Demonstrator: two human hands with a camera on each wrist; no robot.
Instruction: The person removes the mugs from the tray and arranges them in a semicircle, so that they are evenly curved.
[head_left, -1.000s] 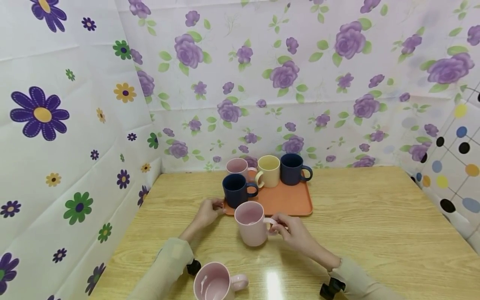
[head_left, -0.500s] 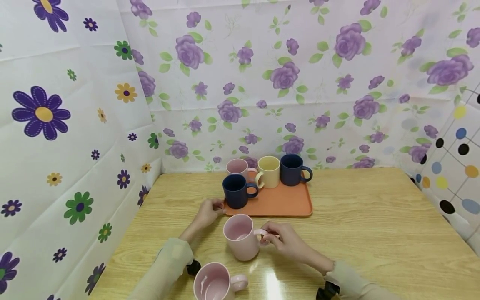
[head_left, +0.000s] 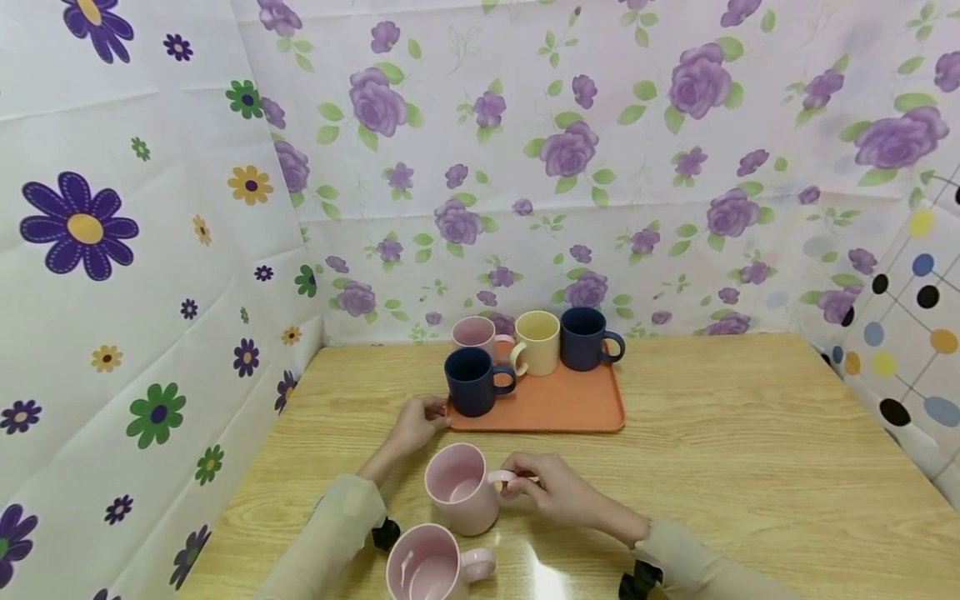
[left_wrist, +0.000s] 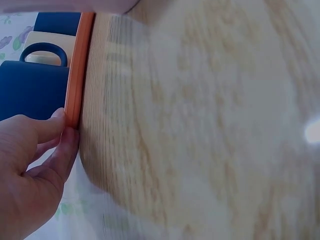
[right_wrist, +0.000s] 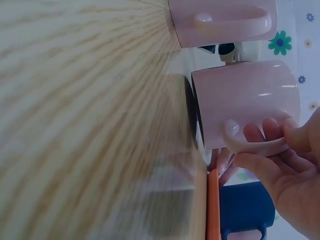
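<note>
Head view: the held pink mug (head_left: 467, 504) has moved toward the person and to the left over the last second, away from the orange tray (head_left: 562, 404) and in just behind the near pink mug (head_left: 427, 567); I judge that the work in hand is carrying it off from the tray. The right hand (head_left: 551, 490) pinches its handle (head_left: 495, 477), and whether the base touches the table (head_left: 720, 433) I cannot tell. The left hand (head_left: 412, 425) has stayed at the tray's near left corner, pinching the rim between thumb and fingers. Counted up, there are six mugs: three pink, two navy and one yellow. Four are on the one tray: the back pink mug (head_left: 472, 333), the front navy mug (head_left: 469, 387) before it, the yellow mug (head_left: 542, 350) and the back navy mug (head_left: 582, 343). The other two, both pink, are off it.
</note>
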